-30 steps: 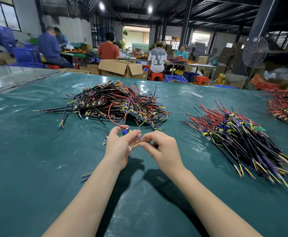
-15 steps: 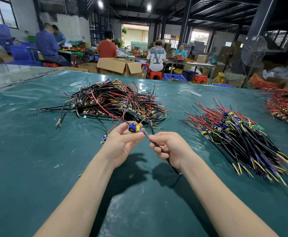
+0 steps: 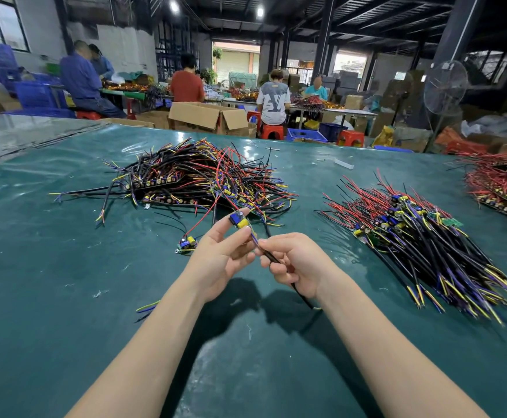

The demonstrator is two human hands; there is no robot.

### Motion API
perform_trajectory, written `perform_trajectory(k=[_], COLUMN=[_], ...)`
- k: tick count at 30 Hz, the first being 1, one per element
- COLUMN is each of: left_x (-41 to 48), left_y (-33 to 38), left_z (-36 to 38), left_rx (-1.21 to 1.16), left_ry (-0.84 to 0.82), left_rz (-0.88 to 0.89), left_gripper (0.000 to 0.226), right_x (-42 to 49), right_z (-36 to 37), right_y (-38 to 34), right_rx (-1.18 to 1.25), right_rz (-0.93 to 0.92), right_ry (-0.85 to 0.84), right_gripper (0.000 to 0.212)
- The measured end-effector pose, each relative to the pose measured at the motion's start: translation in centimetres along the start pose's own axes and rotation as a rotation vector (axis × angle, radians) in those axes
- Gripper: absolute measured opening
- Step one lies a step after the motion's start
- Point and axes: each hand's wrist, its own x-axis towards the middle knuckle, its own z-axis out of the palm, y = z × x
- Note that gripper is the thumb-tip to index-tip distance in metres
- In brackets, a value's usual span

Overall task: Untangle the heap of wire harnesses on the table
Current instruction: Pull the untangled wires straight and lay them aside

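Head view, body only. I log two bare hands and two bare forearms; the rest of the person lies outside my frame. Entry 1: the left hand (image 3: pixel 220 257) is uncovered over fingers and thumb, and the fingers are slim. Entry 2: the right hand (image 3: pixel 302 263) is likewise uncovered, with rounded knuckles. Entry 3: the left forearm (image 3: pixel 143 342) and the right forearm (image 3: pixel 382 342) are slender, smooth and uncovered down to the lower frame edge, where I lose them. Nail detail too small for me to read
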Motion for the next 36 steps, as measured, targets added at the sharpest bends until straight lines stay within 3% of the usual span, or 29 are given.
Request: perform_trajectory(k=[4,9,15,19,23,25,28,30,34,36], left_x=[0.0,0.2,0.1,-0.1,-0.1,0.0,0.0,0.1,0.2,0.2], left_y=[-0.2,-0.6,-1.1,-0.7,-0.4,-0.4,-0.3,-0.1,0.1,0.0], left_z=[0.3,0.7,1.8,1.5,1.6,1.5,1.3,1.1,0.7,0.8], left_rx=[0.017,-0.167,0.137,0.056,-0.002,-0.027,-0.109,-0.174,-0.186,-0.156], left_ry=[-0.003,0.173,0.222,0.171,0.206,0.233,0.243,0.24,0.249,0.229], left_rz=[-0.049,-0.073,0.269,0.161,0.139,0.127,0.09,0.057,-0.005,-0.001], left_gripper=[0.014,0.018,0.027,0.023,0.021,0.018,0.015,0.017,0.017,0.018], right_x=[0.0,0.4,0.8,0.5,0.3,0.4,0.8,0.8,0.8,0.7], right_z=[-0.1,0.7,1.1,0.2,-0.2,0.1,0.5,0.7,0.8,0.9], right_y=[-0.2,0.5,0.6,0.2,0.4,0.7,1.1,1.3,1.6,1.5], right_rx=[0.044,-0.064,0.026,-0.067,-0.006,-0.023,-0.264,-0.362,-0.515,-0.381], right_rz=[0.002,-0.187,-0.14,-0.033,-0.122,-0.202,-0.442,-0.534,-0.622,-0.55], right_ry=[0.019,0.248,0.324,0.154,0.064,0.112,0.276,0.293,0.378,0.365], right_gripper=[0.027,0.026,0.027,0.027,0.025,0.023,0.025,0.03,0.035,0.03])
